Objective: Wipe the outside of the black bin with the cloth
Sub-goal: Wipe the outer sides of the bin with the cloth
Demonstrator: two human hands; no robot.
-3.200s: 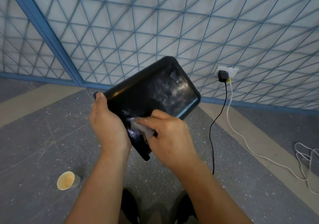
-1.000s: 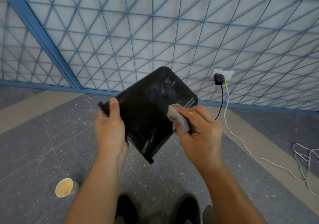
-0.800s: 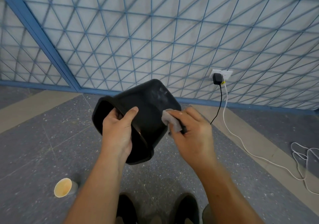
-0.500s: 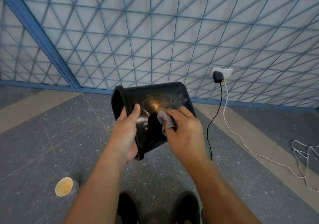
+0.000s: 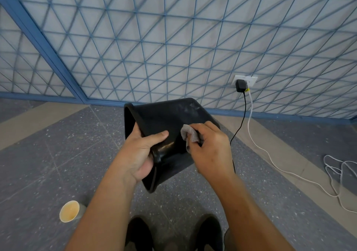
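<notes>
Above the floor [image 5: 58, 144]: the bin [image 5: 170, 115] is held in the air on its side, rim toward the person, base toward the wall.
Left hand [image 5: 139, 154]: it is curled round the rim, with the thumb laid on the outer wall; the fingers are hidden inside.
Right hand [image 5: 210, 150]: the cloth [image 5: 190, 135] is pinched in a bunch and pressed against the side wall, near the left thumb.
Surface: pale smears are seen toward the base.
Below: a cup [image 5: 69, 211] stands at the left; cables [image 5: 251, 134] trail at the right.
Risk, grip: the bin is carried by its rim alone, so a hard push with the cloth could twist it free and it would be dropped, perhaps onto the cup.
Risk, coverage: little is covered by so small a bunch; strips may be missed, most likely the smeared far end.
Risk, turning: the hold is weakest whenever the rim is regripped.
</notes>
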